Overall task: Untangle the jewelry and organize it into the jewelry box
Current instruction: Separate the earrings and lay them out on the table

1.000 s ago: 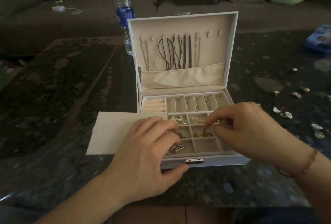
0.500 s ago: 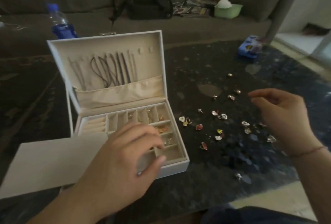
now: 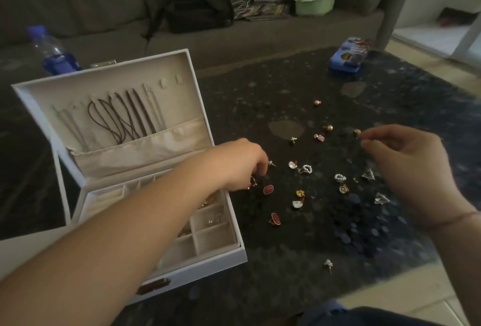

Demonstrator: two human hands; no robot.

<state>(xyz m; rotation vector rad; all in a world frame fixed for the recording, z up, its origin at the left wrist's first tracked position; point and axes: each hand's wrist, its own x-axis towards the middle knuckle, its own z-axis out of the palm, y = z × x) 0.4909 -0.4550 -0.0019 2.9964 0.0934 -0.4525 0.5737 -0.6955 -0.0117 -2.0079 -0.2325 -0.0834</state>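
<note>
- A water bottle (image 3: 53, 52) with a blue label stands at the far left, behind the jewelry box (image 3: 208, 260).
- The jewelry box sits open on the dark counter (image 3: 286, 286), lid upright; dark cords (image 3: 122, 120) hang on the lid's lining above a cloth pocket.
- Its tray is split into small compartments; a few hold gold-coloured pieces, too blurred to tell apart.
- The left hand (image 3: 242, 164) reaches across the box to the counter just right of it, fingers curled down among the nearest earrings. Something small and gold shows under the fingers, but I cannot tell whether this grip holds it.
- A red oval earring (image 3: 268, 189) lies just beside that hand, a second red one (image 3: 275, 219) nearer the viewer.
- Loose earrings (image 3: 304, 169) are scattered over the middle of the counter, apart from one another: pearl loops, gold studs, clear triangles.
- The right hand (image 3: 406, 167) hovers above the scatter's right side, thumb and forefinger pinching a small gold stud (image 3: 357, 132); this grip is closed on it.
- A blue tin (image 3: 347, 58) rests at the counter's far right.
</note>
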